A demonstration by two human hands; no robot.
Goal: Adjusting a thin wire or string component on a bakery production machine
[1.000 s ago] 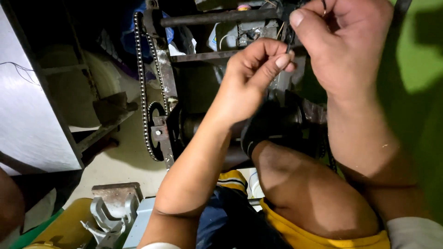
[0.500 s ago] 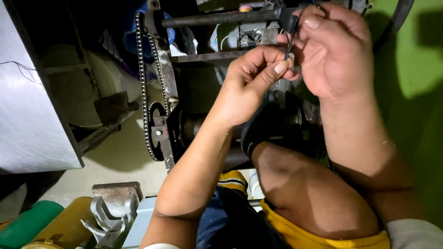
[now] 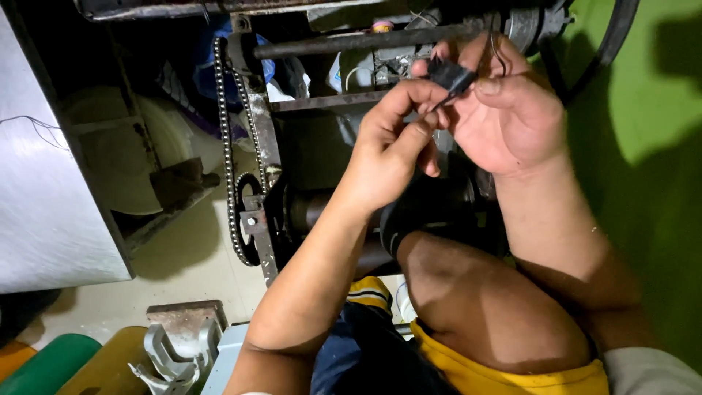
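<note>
Now your right hand (image 3: 512, 117) had dropped from the frame's upper edge toward the middle, closed around a small black part (image 3: 450, 74) with thin wires trailing above it. Your left hand (image 3: 391, 150) stayed close beside it, fingertips pinched at the part's lower end. Both hands met in front of the rusty bar (image 3: 351, 40), right of the chain (image 3: 227, 146). Judged from this, fine work on the part continued.
</note>
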